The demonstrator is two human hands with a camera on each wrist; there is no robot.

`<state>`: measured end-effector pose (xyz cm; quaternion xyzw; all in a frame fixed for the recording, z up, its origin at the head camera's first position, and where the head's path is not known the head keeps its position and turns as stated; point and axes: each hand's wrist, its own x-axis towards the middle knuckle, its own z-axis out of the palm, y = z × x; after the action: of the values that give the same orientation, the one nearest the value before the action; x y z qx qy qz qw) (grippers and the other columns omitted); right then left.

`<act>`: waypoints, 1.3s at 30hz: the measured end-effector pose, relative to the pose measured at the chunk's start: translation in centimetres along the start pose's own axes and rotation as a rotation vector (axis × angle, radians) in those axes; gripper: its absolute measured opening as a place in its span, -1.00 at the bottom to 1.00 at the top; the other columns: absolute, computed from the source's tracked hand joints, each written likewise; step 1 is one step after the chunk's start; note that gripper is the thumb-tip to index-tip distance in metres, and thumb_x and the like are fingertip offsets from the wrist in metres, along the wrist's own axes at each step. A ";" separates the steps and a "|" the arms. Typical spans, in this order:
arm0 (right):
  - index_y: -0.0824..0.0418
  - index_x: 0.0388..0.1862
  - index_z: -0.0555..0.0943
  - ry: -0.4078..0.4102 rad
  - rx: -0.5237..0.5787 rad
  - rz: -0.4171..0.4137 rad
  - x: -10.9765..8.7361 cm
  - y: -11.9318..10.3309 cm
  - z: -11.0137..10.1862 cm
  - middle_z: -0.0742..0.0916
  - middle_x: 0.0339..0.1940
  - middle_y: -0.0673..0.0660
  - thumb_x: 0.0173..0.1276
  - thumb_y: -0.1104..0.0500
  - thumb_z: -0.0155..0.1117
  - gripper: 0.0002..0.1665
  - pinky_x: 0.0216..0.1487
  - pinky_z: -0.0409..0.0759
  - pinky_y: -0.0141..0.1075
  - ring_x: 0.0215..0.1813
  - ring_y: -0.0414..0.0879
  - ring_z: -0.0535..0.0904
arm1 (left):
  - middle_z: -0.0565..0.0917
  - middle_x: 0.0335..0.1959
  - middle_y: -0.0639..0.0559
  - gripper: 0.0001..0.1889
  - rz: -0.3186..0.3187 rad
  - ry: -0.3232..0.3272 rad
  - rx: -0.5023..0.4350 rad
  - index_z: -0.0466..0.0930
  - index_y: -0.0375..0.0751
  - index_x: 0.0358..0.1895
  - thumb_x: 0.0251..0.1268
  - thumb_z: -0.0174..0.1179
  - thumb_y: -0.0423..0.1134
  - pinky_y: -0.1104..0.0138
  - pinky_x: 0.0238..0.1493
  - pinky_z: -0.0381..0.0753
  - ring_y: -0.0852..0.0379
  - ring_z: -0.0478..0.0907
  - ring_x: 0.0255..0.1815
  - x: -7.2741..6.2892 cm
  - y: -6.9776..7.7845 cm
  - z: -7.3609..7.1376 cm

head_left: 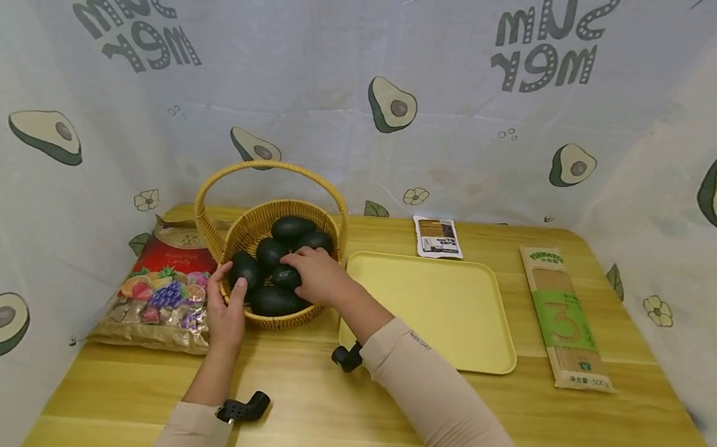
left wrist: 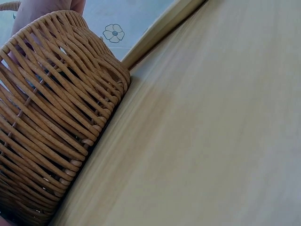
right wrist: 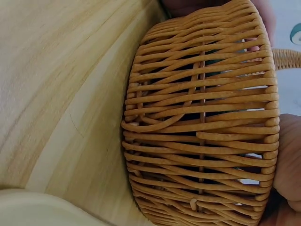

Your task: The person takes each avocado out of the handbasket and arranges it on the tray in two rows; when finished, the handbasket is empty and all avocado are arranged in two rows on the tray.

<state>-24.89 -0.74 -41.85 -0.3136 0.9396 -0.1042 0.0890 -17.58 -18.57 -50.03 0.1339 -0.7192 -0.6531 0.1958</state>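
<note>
Right hand (head_left: 321, 278) pinches a dark, avocado-like fruit (head_left: 286, 276) between thumb and fingers, inside the wicker basket (head_left: 283, 320) at far left on the desk (head_left: 306, 407); left hand (head_left: 228, 315) grips its left side. Bracing there, with light pressure, should spare neighbouring fruits (head_left: 273, 303).

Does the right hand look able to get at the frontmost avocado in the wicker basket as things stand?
Probably yes: the right hand is over the open wicker basket, the handle arches behind it, and nothing lies on the frontmost avocado, though the fingers seem to be around another avocado.
</note>
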 end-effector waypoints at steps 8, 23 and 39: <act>-0.01 0.52 0.41 0.027 0.053 -0.019 -0.6 0.0 0.0 0.51 0.49 0.15 0.43 0.08 0.38 -0.29 0.42 0.50 -0.06 0.40 0.14 0.52 | 0.21 0.60 -0.07 -0.47 0.002 -0.001 -0.041 0.31 -0.10 0.46 0.50 0.14 -0.12 -0.16 0.63 -0.07 -0.11 0.03 0.66 -0.2 0.1 0.0; 0.02 0.51 0.42 0.232 0.369 -0.034 -2.8 0.2 0.3 0.50 0.47 0.14 0.39 0.07 0.43 -0.26 0.42 0.50 -0.04 0.45 0.08 0.47 | 0.23 0.58 -0.10 -0.46 0.021 -0.001 -0.050 0.31 -0.14 0.45 0.48 0.17 -0.16 -0.16 0.62 -0.04 -0.12 0.05 0.65 -0.1 -0.2 0.0; 0.02 0.45 0.48 0.408 0.545 -0.013 -8.0 0.4 -1.1 0.54 0.33 0.06 0.28 0.08 0.53 -0.24 0.17 0.67 -0.09 0.18 -0.01 0.62 | 0.22 0.59 -0.08 -0.45 0.023 -0.002 -0.052 0.31 -0.09 0.46 0.47 0.18 -0.16 -0.16 0.62 -0.06 -0.12 0.05 0.65 -0.3 0.0 0.0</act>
<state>-19.06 4.61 -40.03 -0.2569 0.8737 -0.4125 -0.0210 -17.36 -18.45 -50.10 0.1198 -0.7036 -0.6694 0.2061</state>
